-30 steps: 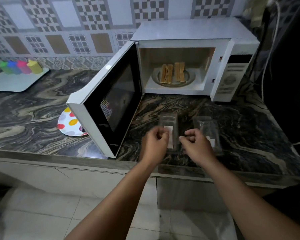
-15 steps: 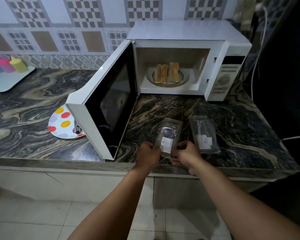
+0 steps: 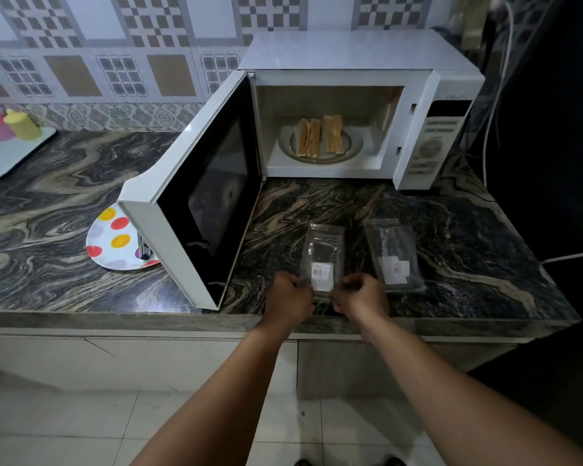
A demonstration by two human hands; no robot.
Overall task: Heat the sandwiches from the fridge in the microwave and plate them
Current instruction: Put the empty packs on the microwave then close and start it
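The white microwave [image 3: 350, 52] stands at the back of the counter with its door [image 3: 196, 196] swung wide open to the left. Inside, two sandwiches [image 3: 320, 135] stand on edge on the glass turntable [image 3: 354, 146]. A clear empty sandwich package [image 3: 323, 253] with a white label lies near the counter's front edge. My left hand [image 3: 288, 297] pinches its near left corner and my right hand [image 3: 362, 295] pinches its near right corner. A second clear package [image 3: 394, 255] lies just to the right, untouched.
A polka-dot plate [image 3: 110, 238] sits on the marble counter [image 3: 64, 203], partly hidden behind the open door. Coloured bottles [image 3: 21, 124] stand on a pale tray [image 3: 11, 153] at far left. White cables [image 3: 566, 255] run along the right side.
Both hands drew back toward the counter's front edge and closed on the near end of the left package, which was lifted slightly at 0.5 s and now lies flatter.
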